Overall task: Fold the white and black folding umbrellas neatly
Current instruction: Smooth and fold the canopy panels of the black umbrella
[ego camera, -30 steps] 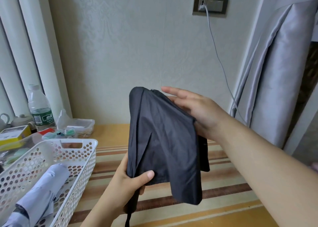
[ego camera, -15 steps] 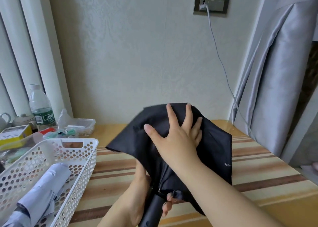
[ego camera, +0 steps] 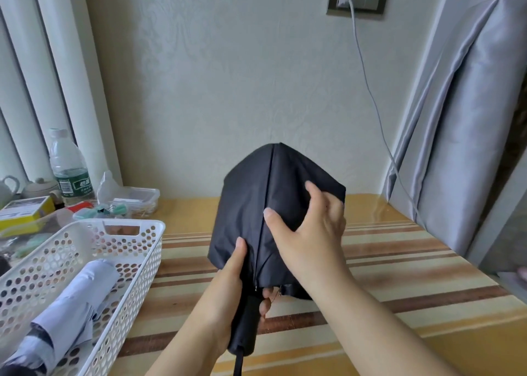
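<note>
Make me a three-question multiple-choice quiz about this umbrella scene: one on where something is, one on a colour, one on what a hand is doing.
1. Where is the white umbrella?
A. in the white basket
B. on the floor
C. hung on the wall

2. What colour is the umbrella being held?
A. red
B. black
C. yellow

3. What is the left hand doing?
A. resting flat on the table
B. gripping the black umbrella at its handle end
C. holding the water bottle

Answers: 1 A, it lies inside the perforated basket. 2 B, its canopy is black. 3 B, fingers wrap the handle while the right hand pinches the fabric.
</note>
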`<state>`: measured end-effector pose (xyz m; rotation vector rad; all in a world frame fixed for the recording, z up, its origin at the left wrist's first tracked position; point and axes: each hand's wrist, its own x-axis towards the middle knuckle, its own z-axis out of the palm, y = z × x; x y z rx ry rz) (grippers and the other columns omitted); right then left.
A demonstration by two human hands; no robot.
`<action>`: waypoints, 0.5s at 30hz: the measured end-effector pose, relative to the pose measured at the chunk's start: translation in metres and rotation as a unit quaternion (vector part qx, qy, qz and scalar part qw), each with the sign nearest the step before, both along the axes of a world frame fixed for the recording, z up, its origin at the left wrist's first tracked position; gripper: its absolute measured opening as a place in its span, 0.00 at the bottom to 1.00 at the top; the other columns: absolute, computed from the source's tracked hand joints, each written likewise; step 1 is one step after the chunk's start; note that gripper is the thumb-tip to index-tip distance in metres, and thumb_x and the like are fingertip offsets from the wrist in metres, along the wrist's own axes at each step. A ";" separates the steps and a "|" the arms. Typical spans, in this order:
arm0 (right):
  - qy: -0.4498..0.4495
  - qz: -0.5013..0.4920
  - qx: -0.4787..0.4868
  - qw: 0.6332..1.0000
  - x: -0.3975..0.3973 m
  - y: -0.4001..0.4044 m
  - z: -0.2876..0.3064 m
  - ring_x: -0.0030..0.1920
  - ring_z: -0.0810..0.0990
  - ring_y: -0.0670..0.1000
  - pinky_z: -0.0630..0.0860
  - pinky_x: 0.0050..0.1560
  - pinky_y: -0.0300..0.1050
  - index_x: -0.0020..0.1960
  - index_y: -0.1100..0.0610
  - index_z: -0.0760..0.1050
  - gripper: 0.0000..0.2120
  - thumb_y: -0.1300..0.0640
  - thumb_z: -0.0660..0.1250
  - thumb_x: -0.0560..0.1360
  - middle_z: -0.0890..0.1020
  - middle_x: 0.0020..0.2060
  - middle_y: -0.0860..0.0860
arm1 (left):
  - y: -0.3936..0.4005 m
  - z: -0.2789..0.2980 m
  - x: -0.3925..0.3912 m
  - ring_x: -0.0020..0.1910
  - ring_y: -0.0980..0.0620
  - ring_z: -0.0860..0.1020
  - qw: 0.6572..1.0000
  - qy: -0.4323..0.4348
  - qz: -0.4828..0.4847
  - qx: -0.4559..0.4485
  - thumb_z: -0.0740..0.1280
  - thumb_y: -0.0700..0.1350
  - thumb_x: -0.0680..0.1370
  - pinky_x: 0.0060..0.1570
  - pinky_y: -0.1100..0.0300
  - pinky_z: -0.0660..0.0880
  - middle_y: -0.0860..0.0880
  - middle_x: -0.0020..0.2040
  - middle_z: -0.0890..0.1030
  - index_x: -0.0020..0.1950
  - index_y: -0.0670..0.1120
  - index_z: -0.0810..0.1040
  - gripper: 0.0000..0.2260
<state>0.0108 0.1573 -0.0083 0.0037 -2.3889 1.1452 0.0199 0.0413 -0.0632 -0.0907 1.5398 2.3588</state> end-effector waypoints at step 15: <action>-0.136 0.000 -0.506 0.851 -0.008 0.002 -0.010 0.40 0.82 0.57 0.79 0.41 0.47 0.45 0.62 0.77 0.07 0.63 0.72 0.68 0.83 0.39 0.56 | 0.007 0.006 0.018 0.33 0.48 0.81 0.968 0.085 -0.025 -0.233 0.56 0.64 0.77 0.45 0.54 0.79 0.49 0.38 0.85 0.51 0.58 0.75 0.15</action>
